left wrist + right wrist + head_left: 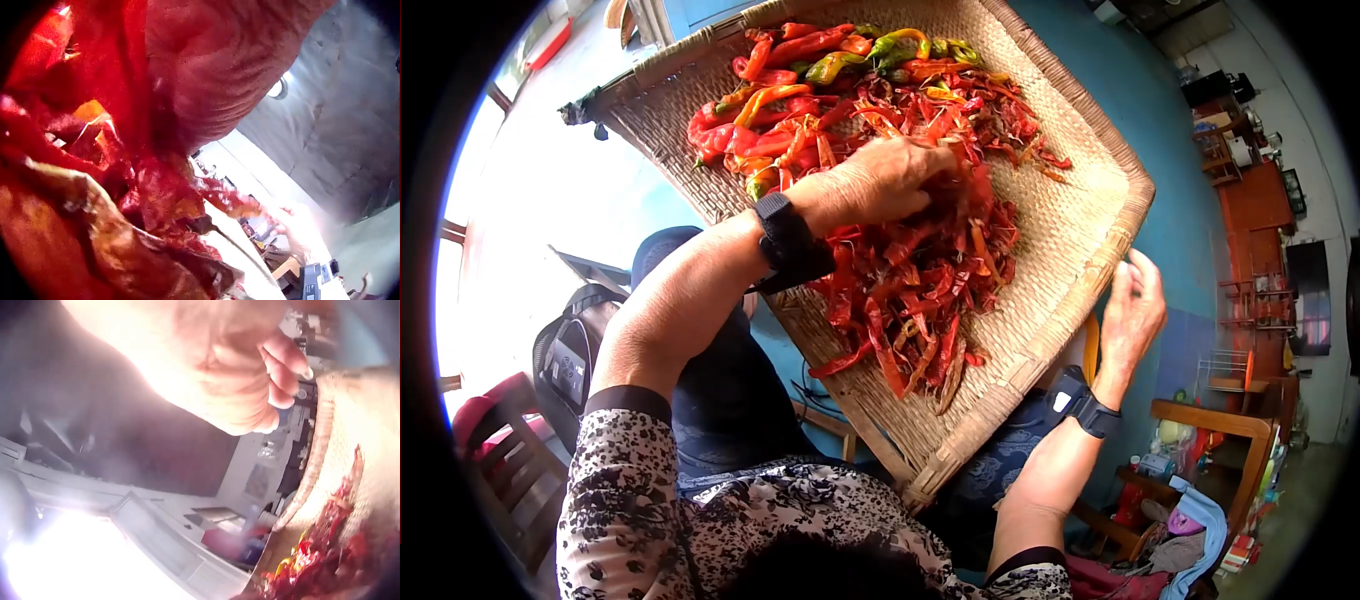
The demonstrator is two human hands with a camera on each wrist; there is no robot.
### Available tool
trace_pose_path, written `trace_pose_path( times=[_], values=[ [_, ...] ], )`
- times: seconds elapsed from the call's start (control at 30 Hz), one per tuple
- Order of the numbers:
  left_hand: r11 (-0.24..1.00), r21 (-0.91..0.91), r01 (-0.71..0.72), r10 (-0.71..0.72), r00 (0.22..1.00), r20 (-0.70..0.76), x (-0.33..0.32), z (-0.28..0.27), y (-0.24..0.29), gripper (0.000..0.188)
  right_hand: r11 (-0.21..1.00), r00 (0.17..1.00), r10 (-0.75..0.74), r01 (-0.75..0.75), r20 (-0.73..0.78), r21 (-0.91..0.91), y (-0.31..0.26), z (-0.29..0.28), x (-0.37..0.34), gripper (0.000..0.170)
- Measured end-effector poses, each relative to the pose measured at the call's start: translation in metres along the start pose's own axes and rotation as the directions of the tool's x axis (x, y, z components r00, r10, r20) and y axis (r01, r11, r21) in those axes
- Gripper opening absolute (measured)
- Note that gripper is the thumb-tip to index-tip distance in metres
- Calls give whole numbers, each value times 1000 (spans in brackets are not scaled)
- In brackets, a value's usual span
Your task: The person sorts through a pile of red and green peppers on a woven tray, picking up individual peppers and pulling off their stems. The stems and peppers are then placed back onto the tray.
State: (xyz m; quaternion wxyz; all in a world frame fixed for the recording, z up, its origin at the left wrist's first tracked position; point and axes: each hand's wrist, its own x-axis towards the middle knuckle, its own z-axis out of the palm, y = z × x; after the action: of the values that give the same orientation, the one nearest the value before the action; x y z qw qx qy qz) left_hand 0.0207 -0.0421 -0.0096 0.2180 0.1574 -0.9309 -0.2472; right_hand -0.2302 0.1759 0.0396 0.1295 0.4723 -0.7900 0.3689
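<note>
Reaching left hand (888,178): fingers bent among wrinkled red chillies (918,306); grip cannot be told.
Woven tan tray (1055,225): holds chillies; hard pushing could tip it, spilling them.
Right hand (1132,315): fingers loosely curled beside tray.

The right hand (250,387) is beside the woven tray (323,422), its fingers bent, while red chillies (337,519) lie inside the tray's rim.

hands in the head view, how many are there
2: the left hand at the red peppers, and the right hand beside the tray's edge. No other hand shows.
</note>
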Motion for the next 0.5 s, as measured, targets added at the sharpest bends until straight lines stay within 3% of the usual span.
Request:
trace_pose_path(
  times=[0.1, 0.17, 0.2, 0.27, 0.3, 0.4, 0.43, 0.47, 0.5],
  values=[
    [992, -113, -51, 47, 998, -36, 5, 0, 17, 34, 969, 980, -103, 60, 169, 241, -31, 26, -4, 26],
    [930, -366, -10, -6, 999, -43, 4, -10, 33, 28, 936, 954, -131, 30, 268, 351, -68, 37, -10, 30],
    [931, -365, -5, -10, 999, -41, 3, -9, 35, 28, 925, 943, -119, -8, 310, 380, -74, 47, -14, 34],
    [817, -577, -2, -31, 998, -47, 2, -8, 37, 26, 818, 887, -67, -214, 457, 535, -91, 51, -14, 36],
    [778, -628, 3, -31, 999, -35, 1, -10, 40, 26, 761, 901, -131, -177, 414, 624, -90, 57, -16, 37],
    [766, -638, 80, -84, 996, 24, -3, -11, 40, 25, 783, 887, -197, -113, 417, 611, -88, 61, -16, 37],
    [793, -609, 23, -39, 999, -13, -3, -5, 37, 25, 729, 882, -121, -231, 455, 644, -89, 60, -19, 32],
    [815, -578, -35, 9, 999, -48, -2, 1, 35, 24, 731, 881, -123, -230, 456, 643, -89, 59, -20, 32],
    [773, -629, 78, -68, 997, 40, -4, -6, 43, 24, 757, 887, -95, -230, 452, 612, -88, 57, -20, 27]
  ],
)
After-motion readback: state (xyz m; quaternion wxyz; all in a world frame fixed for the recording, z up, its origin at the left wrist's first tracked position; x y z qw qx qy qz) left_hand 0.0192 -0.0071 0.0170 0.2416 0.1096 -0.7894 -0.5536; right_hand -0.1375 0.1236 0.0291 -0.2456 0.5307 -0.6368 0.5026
